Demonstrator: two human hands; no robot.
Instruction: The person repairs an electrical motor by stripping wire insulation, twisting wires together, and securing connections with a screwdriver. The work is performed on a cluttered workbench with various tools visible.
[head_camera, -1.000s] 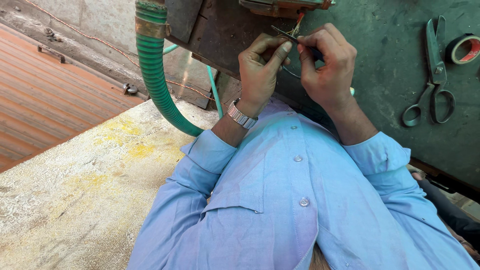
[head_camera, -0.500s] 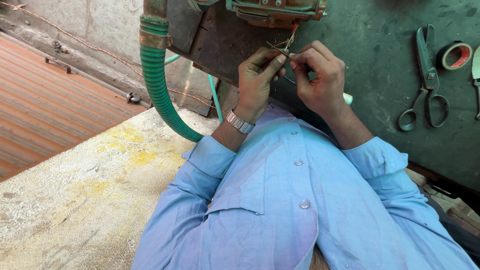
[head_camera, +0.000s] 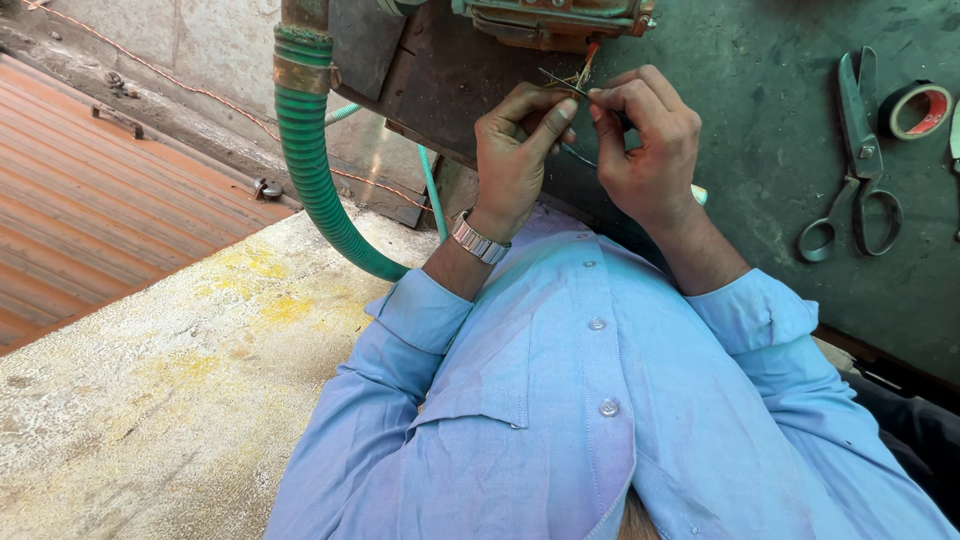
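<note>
Two hands work at one small spot, and I place everything by the green ribbed hose (head_camera: 310, 170) that curves down at the left. Left of the hose lies the rusty corrugated sheet (head_camera: 90, 230); below it, the yellow-stained concrete slab (head_camera: 170, 400).

Just right of the hose, my left hand (head_camera: 515, 160) is closed in a pinch, thumb against forefinger, on a bundle of thin wire strands (head_camera: 572, 82) that poke out under the rusty machine housing (head_camera: 550, 20). A metal watch (head_camera: 478, 238) sits on that wrist. Further right of the hose, my right hand (head_camera: 650, 145) is curled nearly shut, its fingertips pressed on the same strands from the other side; whether it also grips a small tool I cannot tell.

What could go wrong, as I judge it: the strands are fine and stiff, so too hard a twist could snap one, or a loose end could prick a fingertip. If my pinch slackens, the bundle may spring apart. My knuckles are also close to the housing's edge and could scrape it.

Far right of the hose, on the dark green bench (head_camera: 760, 120), lie scissors (head_camera: 855, 160) and a roll of tape (head_camera: 918, 110), both well apart from my hands.
</note>
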